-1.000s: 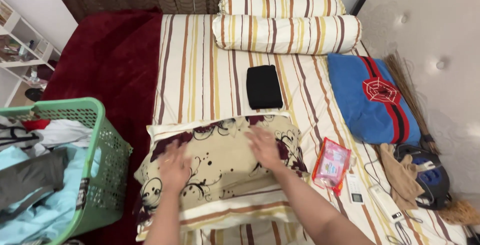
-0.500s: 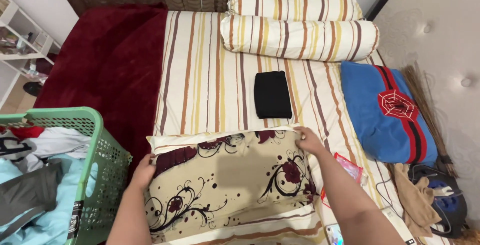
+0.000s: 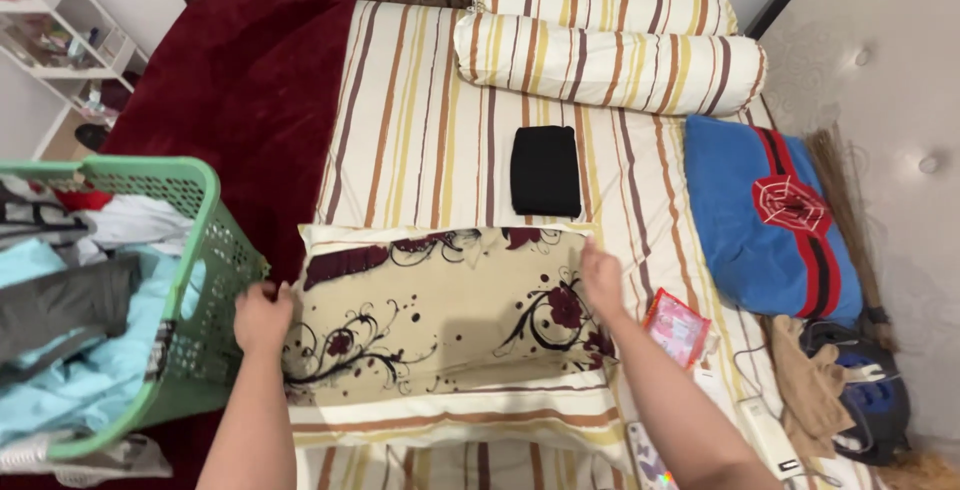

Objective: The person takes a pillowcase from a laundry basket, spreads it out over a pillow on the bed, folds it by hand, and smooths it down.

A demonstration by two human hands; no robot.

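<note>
Striped bed (image 3: 420, 120), two hands, one pillow (image 3: 440, 310)

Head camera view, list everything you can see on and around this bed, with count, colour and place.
Floral pillow: one, cream with maroon flowers, near end of bed, on a striped pillow.
Striped pillow: one, cream with brown stripes, under the floral one.
Bolsters: two, striped, far end.
Folded cloth: one, black, mid-bed.
Blue pillow: one, blue with red web design, right side.
Plastic packet: one, pink-red, beside right forearm.
Blanket: one, dark red, left side.
Laundry basket: one, green, full of clothes, left.
Broom: one, brown, right edge.
Remote controls: two, white, lower right.
Left hand: grips floral pillow's left edge.
Right hand: grips its right edge.
</note>
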